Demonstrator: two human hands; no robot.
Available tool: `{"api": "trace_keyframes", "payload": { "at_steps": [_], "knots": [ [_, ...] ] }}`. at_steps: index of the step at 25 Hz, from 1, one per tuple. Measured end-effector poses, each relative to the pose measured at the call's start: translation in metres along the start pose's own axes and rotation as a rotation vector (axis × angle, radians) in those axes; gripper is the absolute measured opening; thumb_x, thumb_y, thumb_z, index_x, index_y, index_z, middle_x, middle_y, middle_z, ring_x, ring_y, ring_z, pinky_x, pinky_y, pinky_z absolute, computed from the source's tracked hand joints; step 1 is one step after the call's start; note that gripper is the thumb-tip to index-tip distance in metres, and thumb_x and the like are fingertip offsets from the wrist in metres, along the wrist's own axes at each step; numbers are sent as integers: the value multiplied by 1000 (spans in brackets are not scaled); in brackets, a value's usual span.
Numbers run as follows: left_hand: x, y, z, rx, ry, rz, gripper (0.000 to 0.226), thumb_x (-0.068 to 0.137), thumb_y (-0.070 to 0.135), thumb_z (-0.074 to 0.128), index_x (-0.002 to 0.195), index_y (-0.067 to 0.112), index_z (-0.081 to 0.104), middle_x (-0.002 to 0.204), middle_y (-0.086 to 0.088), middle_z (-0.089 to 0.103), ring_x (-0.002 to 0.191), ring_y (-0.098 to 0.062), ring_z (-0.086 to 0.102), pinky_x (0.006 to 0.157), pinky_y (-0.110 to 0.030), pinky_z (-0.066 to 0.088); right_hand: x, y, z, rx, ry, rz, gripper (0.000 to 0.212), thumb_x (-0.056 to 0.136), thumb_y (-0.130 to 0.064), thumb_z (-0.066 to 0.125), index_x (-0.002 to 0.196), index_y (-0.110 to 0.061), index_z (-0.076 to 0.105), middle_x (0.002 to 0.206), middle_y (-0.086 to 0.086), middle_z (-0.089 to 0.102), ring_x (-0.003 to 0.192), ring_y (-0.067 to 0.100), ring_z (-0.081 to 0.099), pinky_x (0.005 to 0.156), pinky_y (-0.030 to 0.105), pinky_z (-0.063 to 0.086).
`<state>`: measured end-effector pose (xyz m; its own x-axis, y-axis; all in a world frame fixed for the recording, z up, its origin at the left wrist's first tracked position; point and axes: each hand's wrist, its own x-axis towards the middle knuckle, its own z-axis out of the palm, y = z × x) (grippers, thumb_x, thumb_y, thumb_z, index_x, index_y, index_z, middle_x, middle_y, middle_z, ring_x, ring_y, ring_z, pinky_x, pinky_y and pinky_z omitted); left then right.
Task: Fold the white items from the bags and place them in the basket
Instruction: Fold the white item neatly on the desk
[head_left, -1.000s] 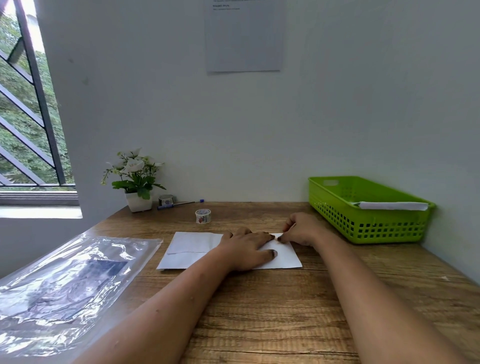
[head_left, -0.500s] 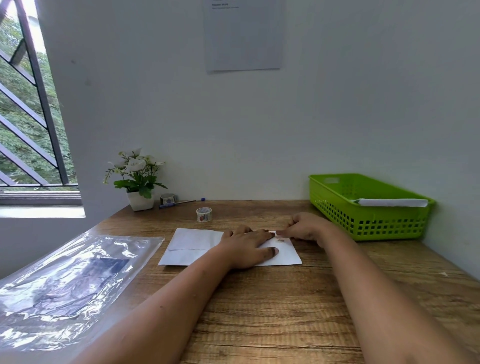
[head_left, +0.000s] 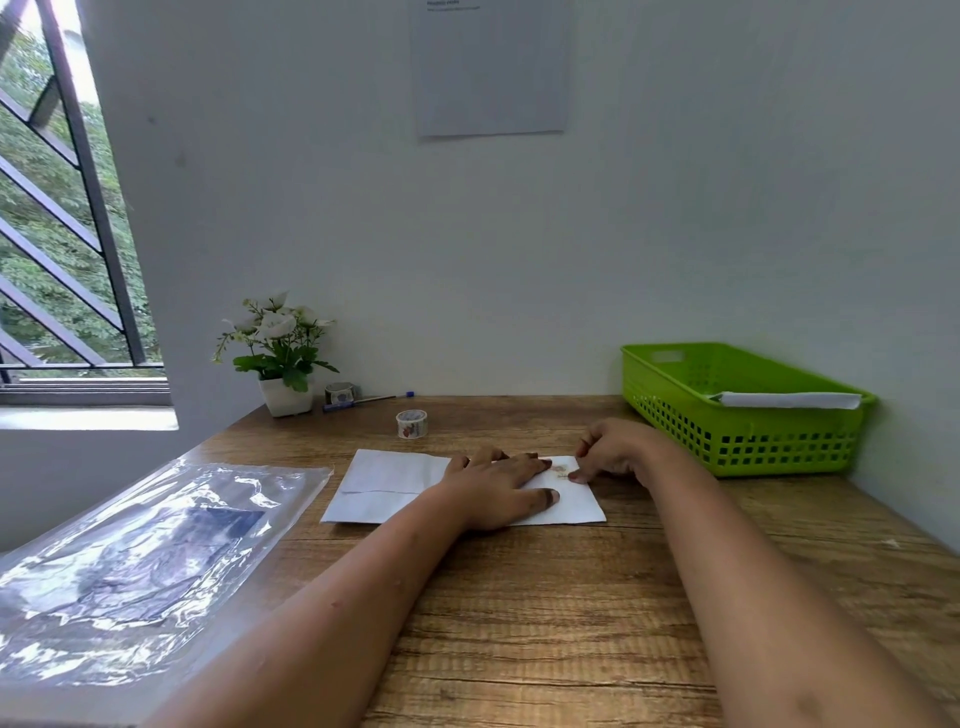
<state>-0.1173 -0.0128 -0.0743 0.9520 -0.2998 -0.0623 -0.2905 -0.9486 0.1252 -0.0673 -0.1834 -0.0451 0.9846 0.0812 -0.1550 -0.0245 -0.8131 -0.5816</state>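
1. Wooden table (head_left: 545, 623), plank grain, set into a corner of white walls, with a barred window (head_left: 62, 234) at far left.
2. Clear plastic bag (head_left: 145, 561), crinkled, lying flat on the table's left near edge, with something dark showing inside.
3. Grey paper notice (head_left: 491, 67) fixed to the back wall. Its print is too small to read.
4. Green slotted basket (head_left: 748, 447) at the table's right rear, against the side wall. One folded white sheet (head_left: 789, 400) lies across its near right rim.
5. White paper (head_left: 389, 483), partly folded, flat on the table centre, well apart from the basket. A flap edge runs across its left half.
6. Left hand (head_left: 498, 488), palm down, fingers straight and together, presses the paper's middle.
7. Right hand (head_left: 618, 449) at the paper's far right corner, fingers curled. One fingertip (head_left: 574, 475) is down on the paper beside a small patterned patch (head_left: 560, 469). Whether it pinches anything cannot be told.
8. Potted white flowers (head_left: 280, 358) at the left rear.
9. Patterned tape roll (head_left: 411, 423), upright behind the paper. A second roll (head_left: 338, 392) stands by the pot.
10. Blue pen (head_left: 369, 401) lying beside the second roll.
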Motion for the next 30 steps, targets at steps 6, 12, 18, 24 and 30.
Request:
{"api": "trace_keyframes", "payload": {
  "at_steps": [6, 12, 18, 24, 30],
  "knots": [
    [1, 0, 1, -4, 6, -2, 60, 94, 61, 25, 148, 40, 13, 158, 10, 15, 145, -20, 10, 114, -52, 4, -2, 12, 0, 189, 50, -84, 19, 72, -1, 74, 72, -14, 59, 75, 2, 59, 74, 14, 53, 68, 25, 42],
    [-2, 2, 1, 6, 21, 19, 56, 94, 60, 24, 147, 44, 14, 158, 11, 17, 144, -22, 10, 113, -53, 4, 5, 11, 10, 167, 101, -92, 21, 71, -7, 77, 71, -14, 57, 73, 3, 58, 72, 15, 52, 60, 23, 39],
    [-3, 1, 0, -89, 34, -8, 48, 93, 57, 34, 140, 44, 29, 152, -1, 31, 143, -21, 14, 112, -52, 9, 13, 12, 17, 47, 283, -5, 22, 67, -29, 77, 69, -19, 57, 82, 2, 66, 79, 20, 60, 61, 25, 41],
    [-7, -25, -15, -27, 237, -258, 50, 85, 57, 52, 131, 38, 43, 145, 2, 40, 136, -26, 31, 107, -51, 25, 16, 15, 21, -2, 361, -16, 24, 80, -36, 64, 67, -19, 53, 90, 3, 67, 84, 22, 61, 68, 26, 43],
    [-17, -89, -23, -104, 190, -750, 78, 80, 61, 57, 142, 19, 33, 144, -12, 43, 130, -33, 39, 107, -45, 34, 19, 16, 19, 131, 394, -20, 24, 87, -32, 56, 76, -12, 63, 87, 9, 73, 84, 27, 68, 83, 36, 54]
  ]
}}
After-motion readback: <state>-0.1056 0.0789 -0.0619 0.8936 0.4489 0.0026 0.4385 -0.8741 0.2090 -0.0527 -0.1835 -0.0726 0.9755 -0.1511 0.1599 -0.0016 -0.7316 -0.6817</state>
